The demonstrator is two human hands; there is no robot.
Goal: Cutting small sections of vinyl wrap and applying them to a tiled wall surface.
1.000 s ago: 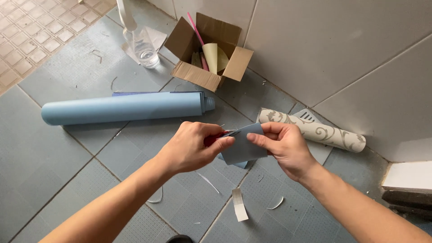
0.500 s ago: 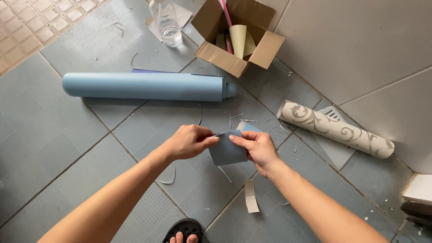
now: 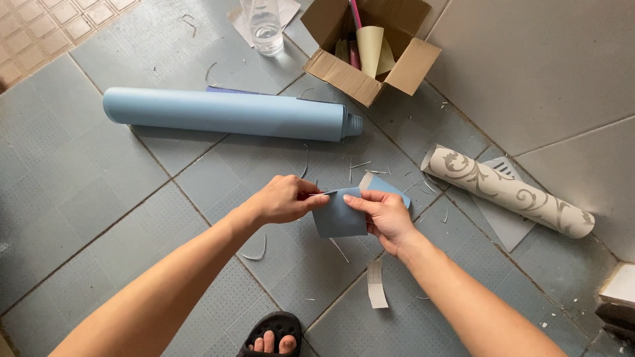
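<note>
My left hand (image 3: 286,198) and my right hand (image 3: 382,217) both grip a small blue-grey piece of sheet (image 3: 338,217), held between them above the tiled floor. The left fingers pinch its upper left edge, where a thin pale layer stands slightly apart from the sheet. The right thumb and fingers clamp its right side. A lighter blue flap (image 3: 387,188) shows behind the right fingers.
A long light-blue roll (image 3: 225,114) lies on the floor beyond my hands. A patterned beige roll (image 3: 506,192) rests at the right. An open cardboard box (image 3: 370,49) with rolled papers and a clear bottle (image 3: 266,26) stand at the top. Paper scraps (image 3: 376,292) litter the tiles; my sandalled foot (image 3: 271,336) is below.
The view has shifted, so the rolls and box sit higher and further left in the picture. Both hands still grip the blue piece, which hangs a little lower between them.
</note>
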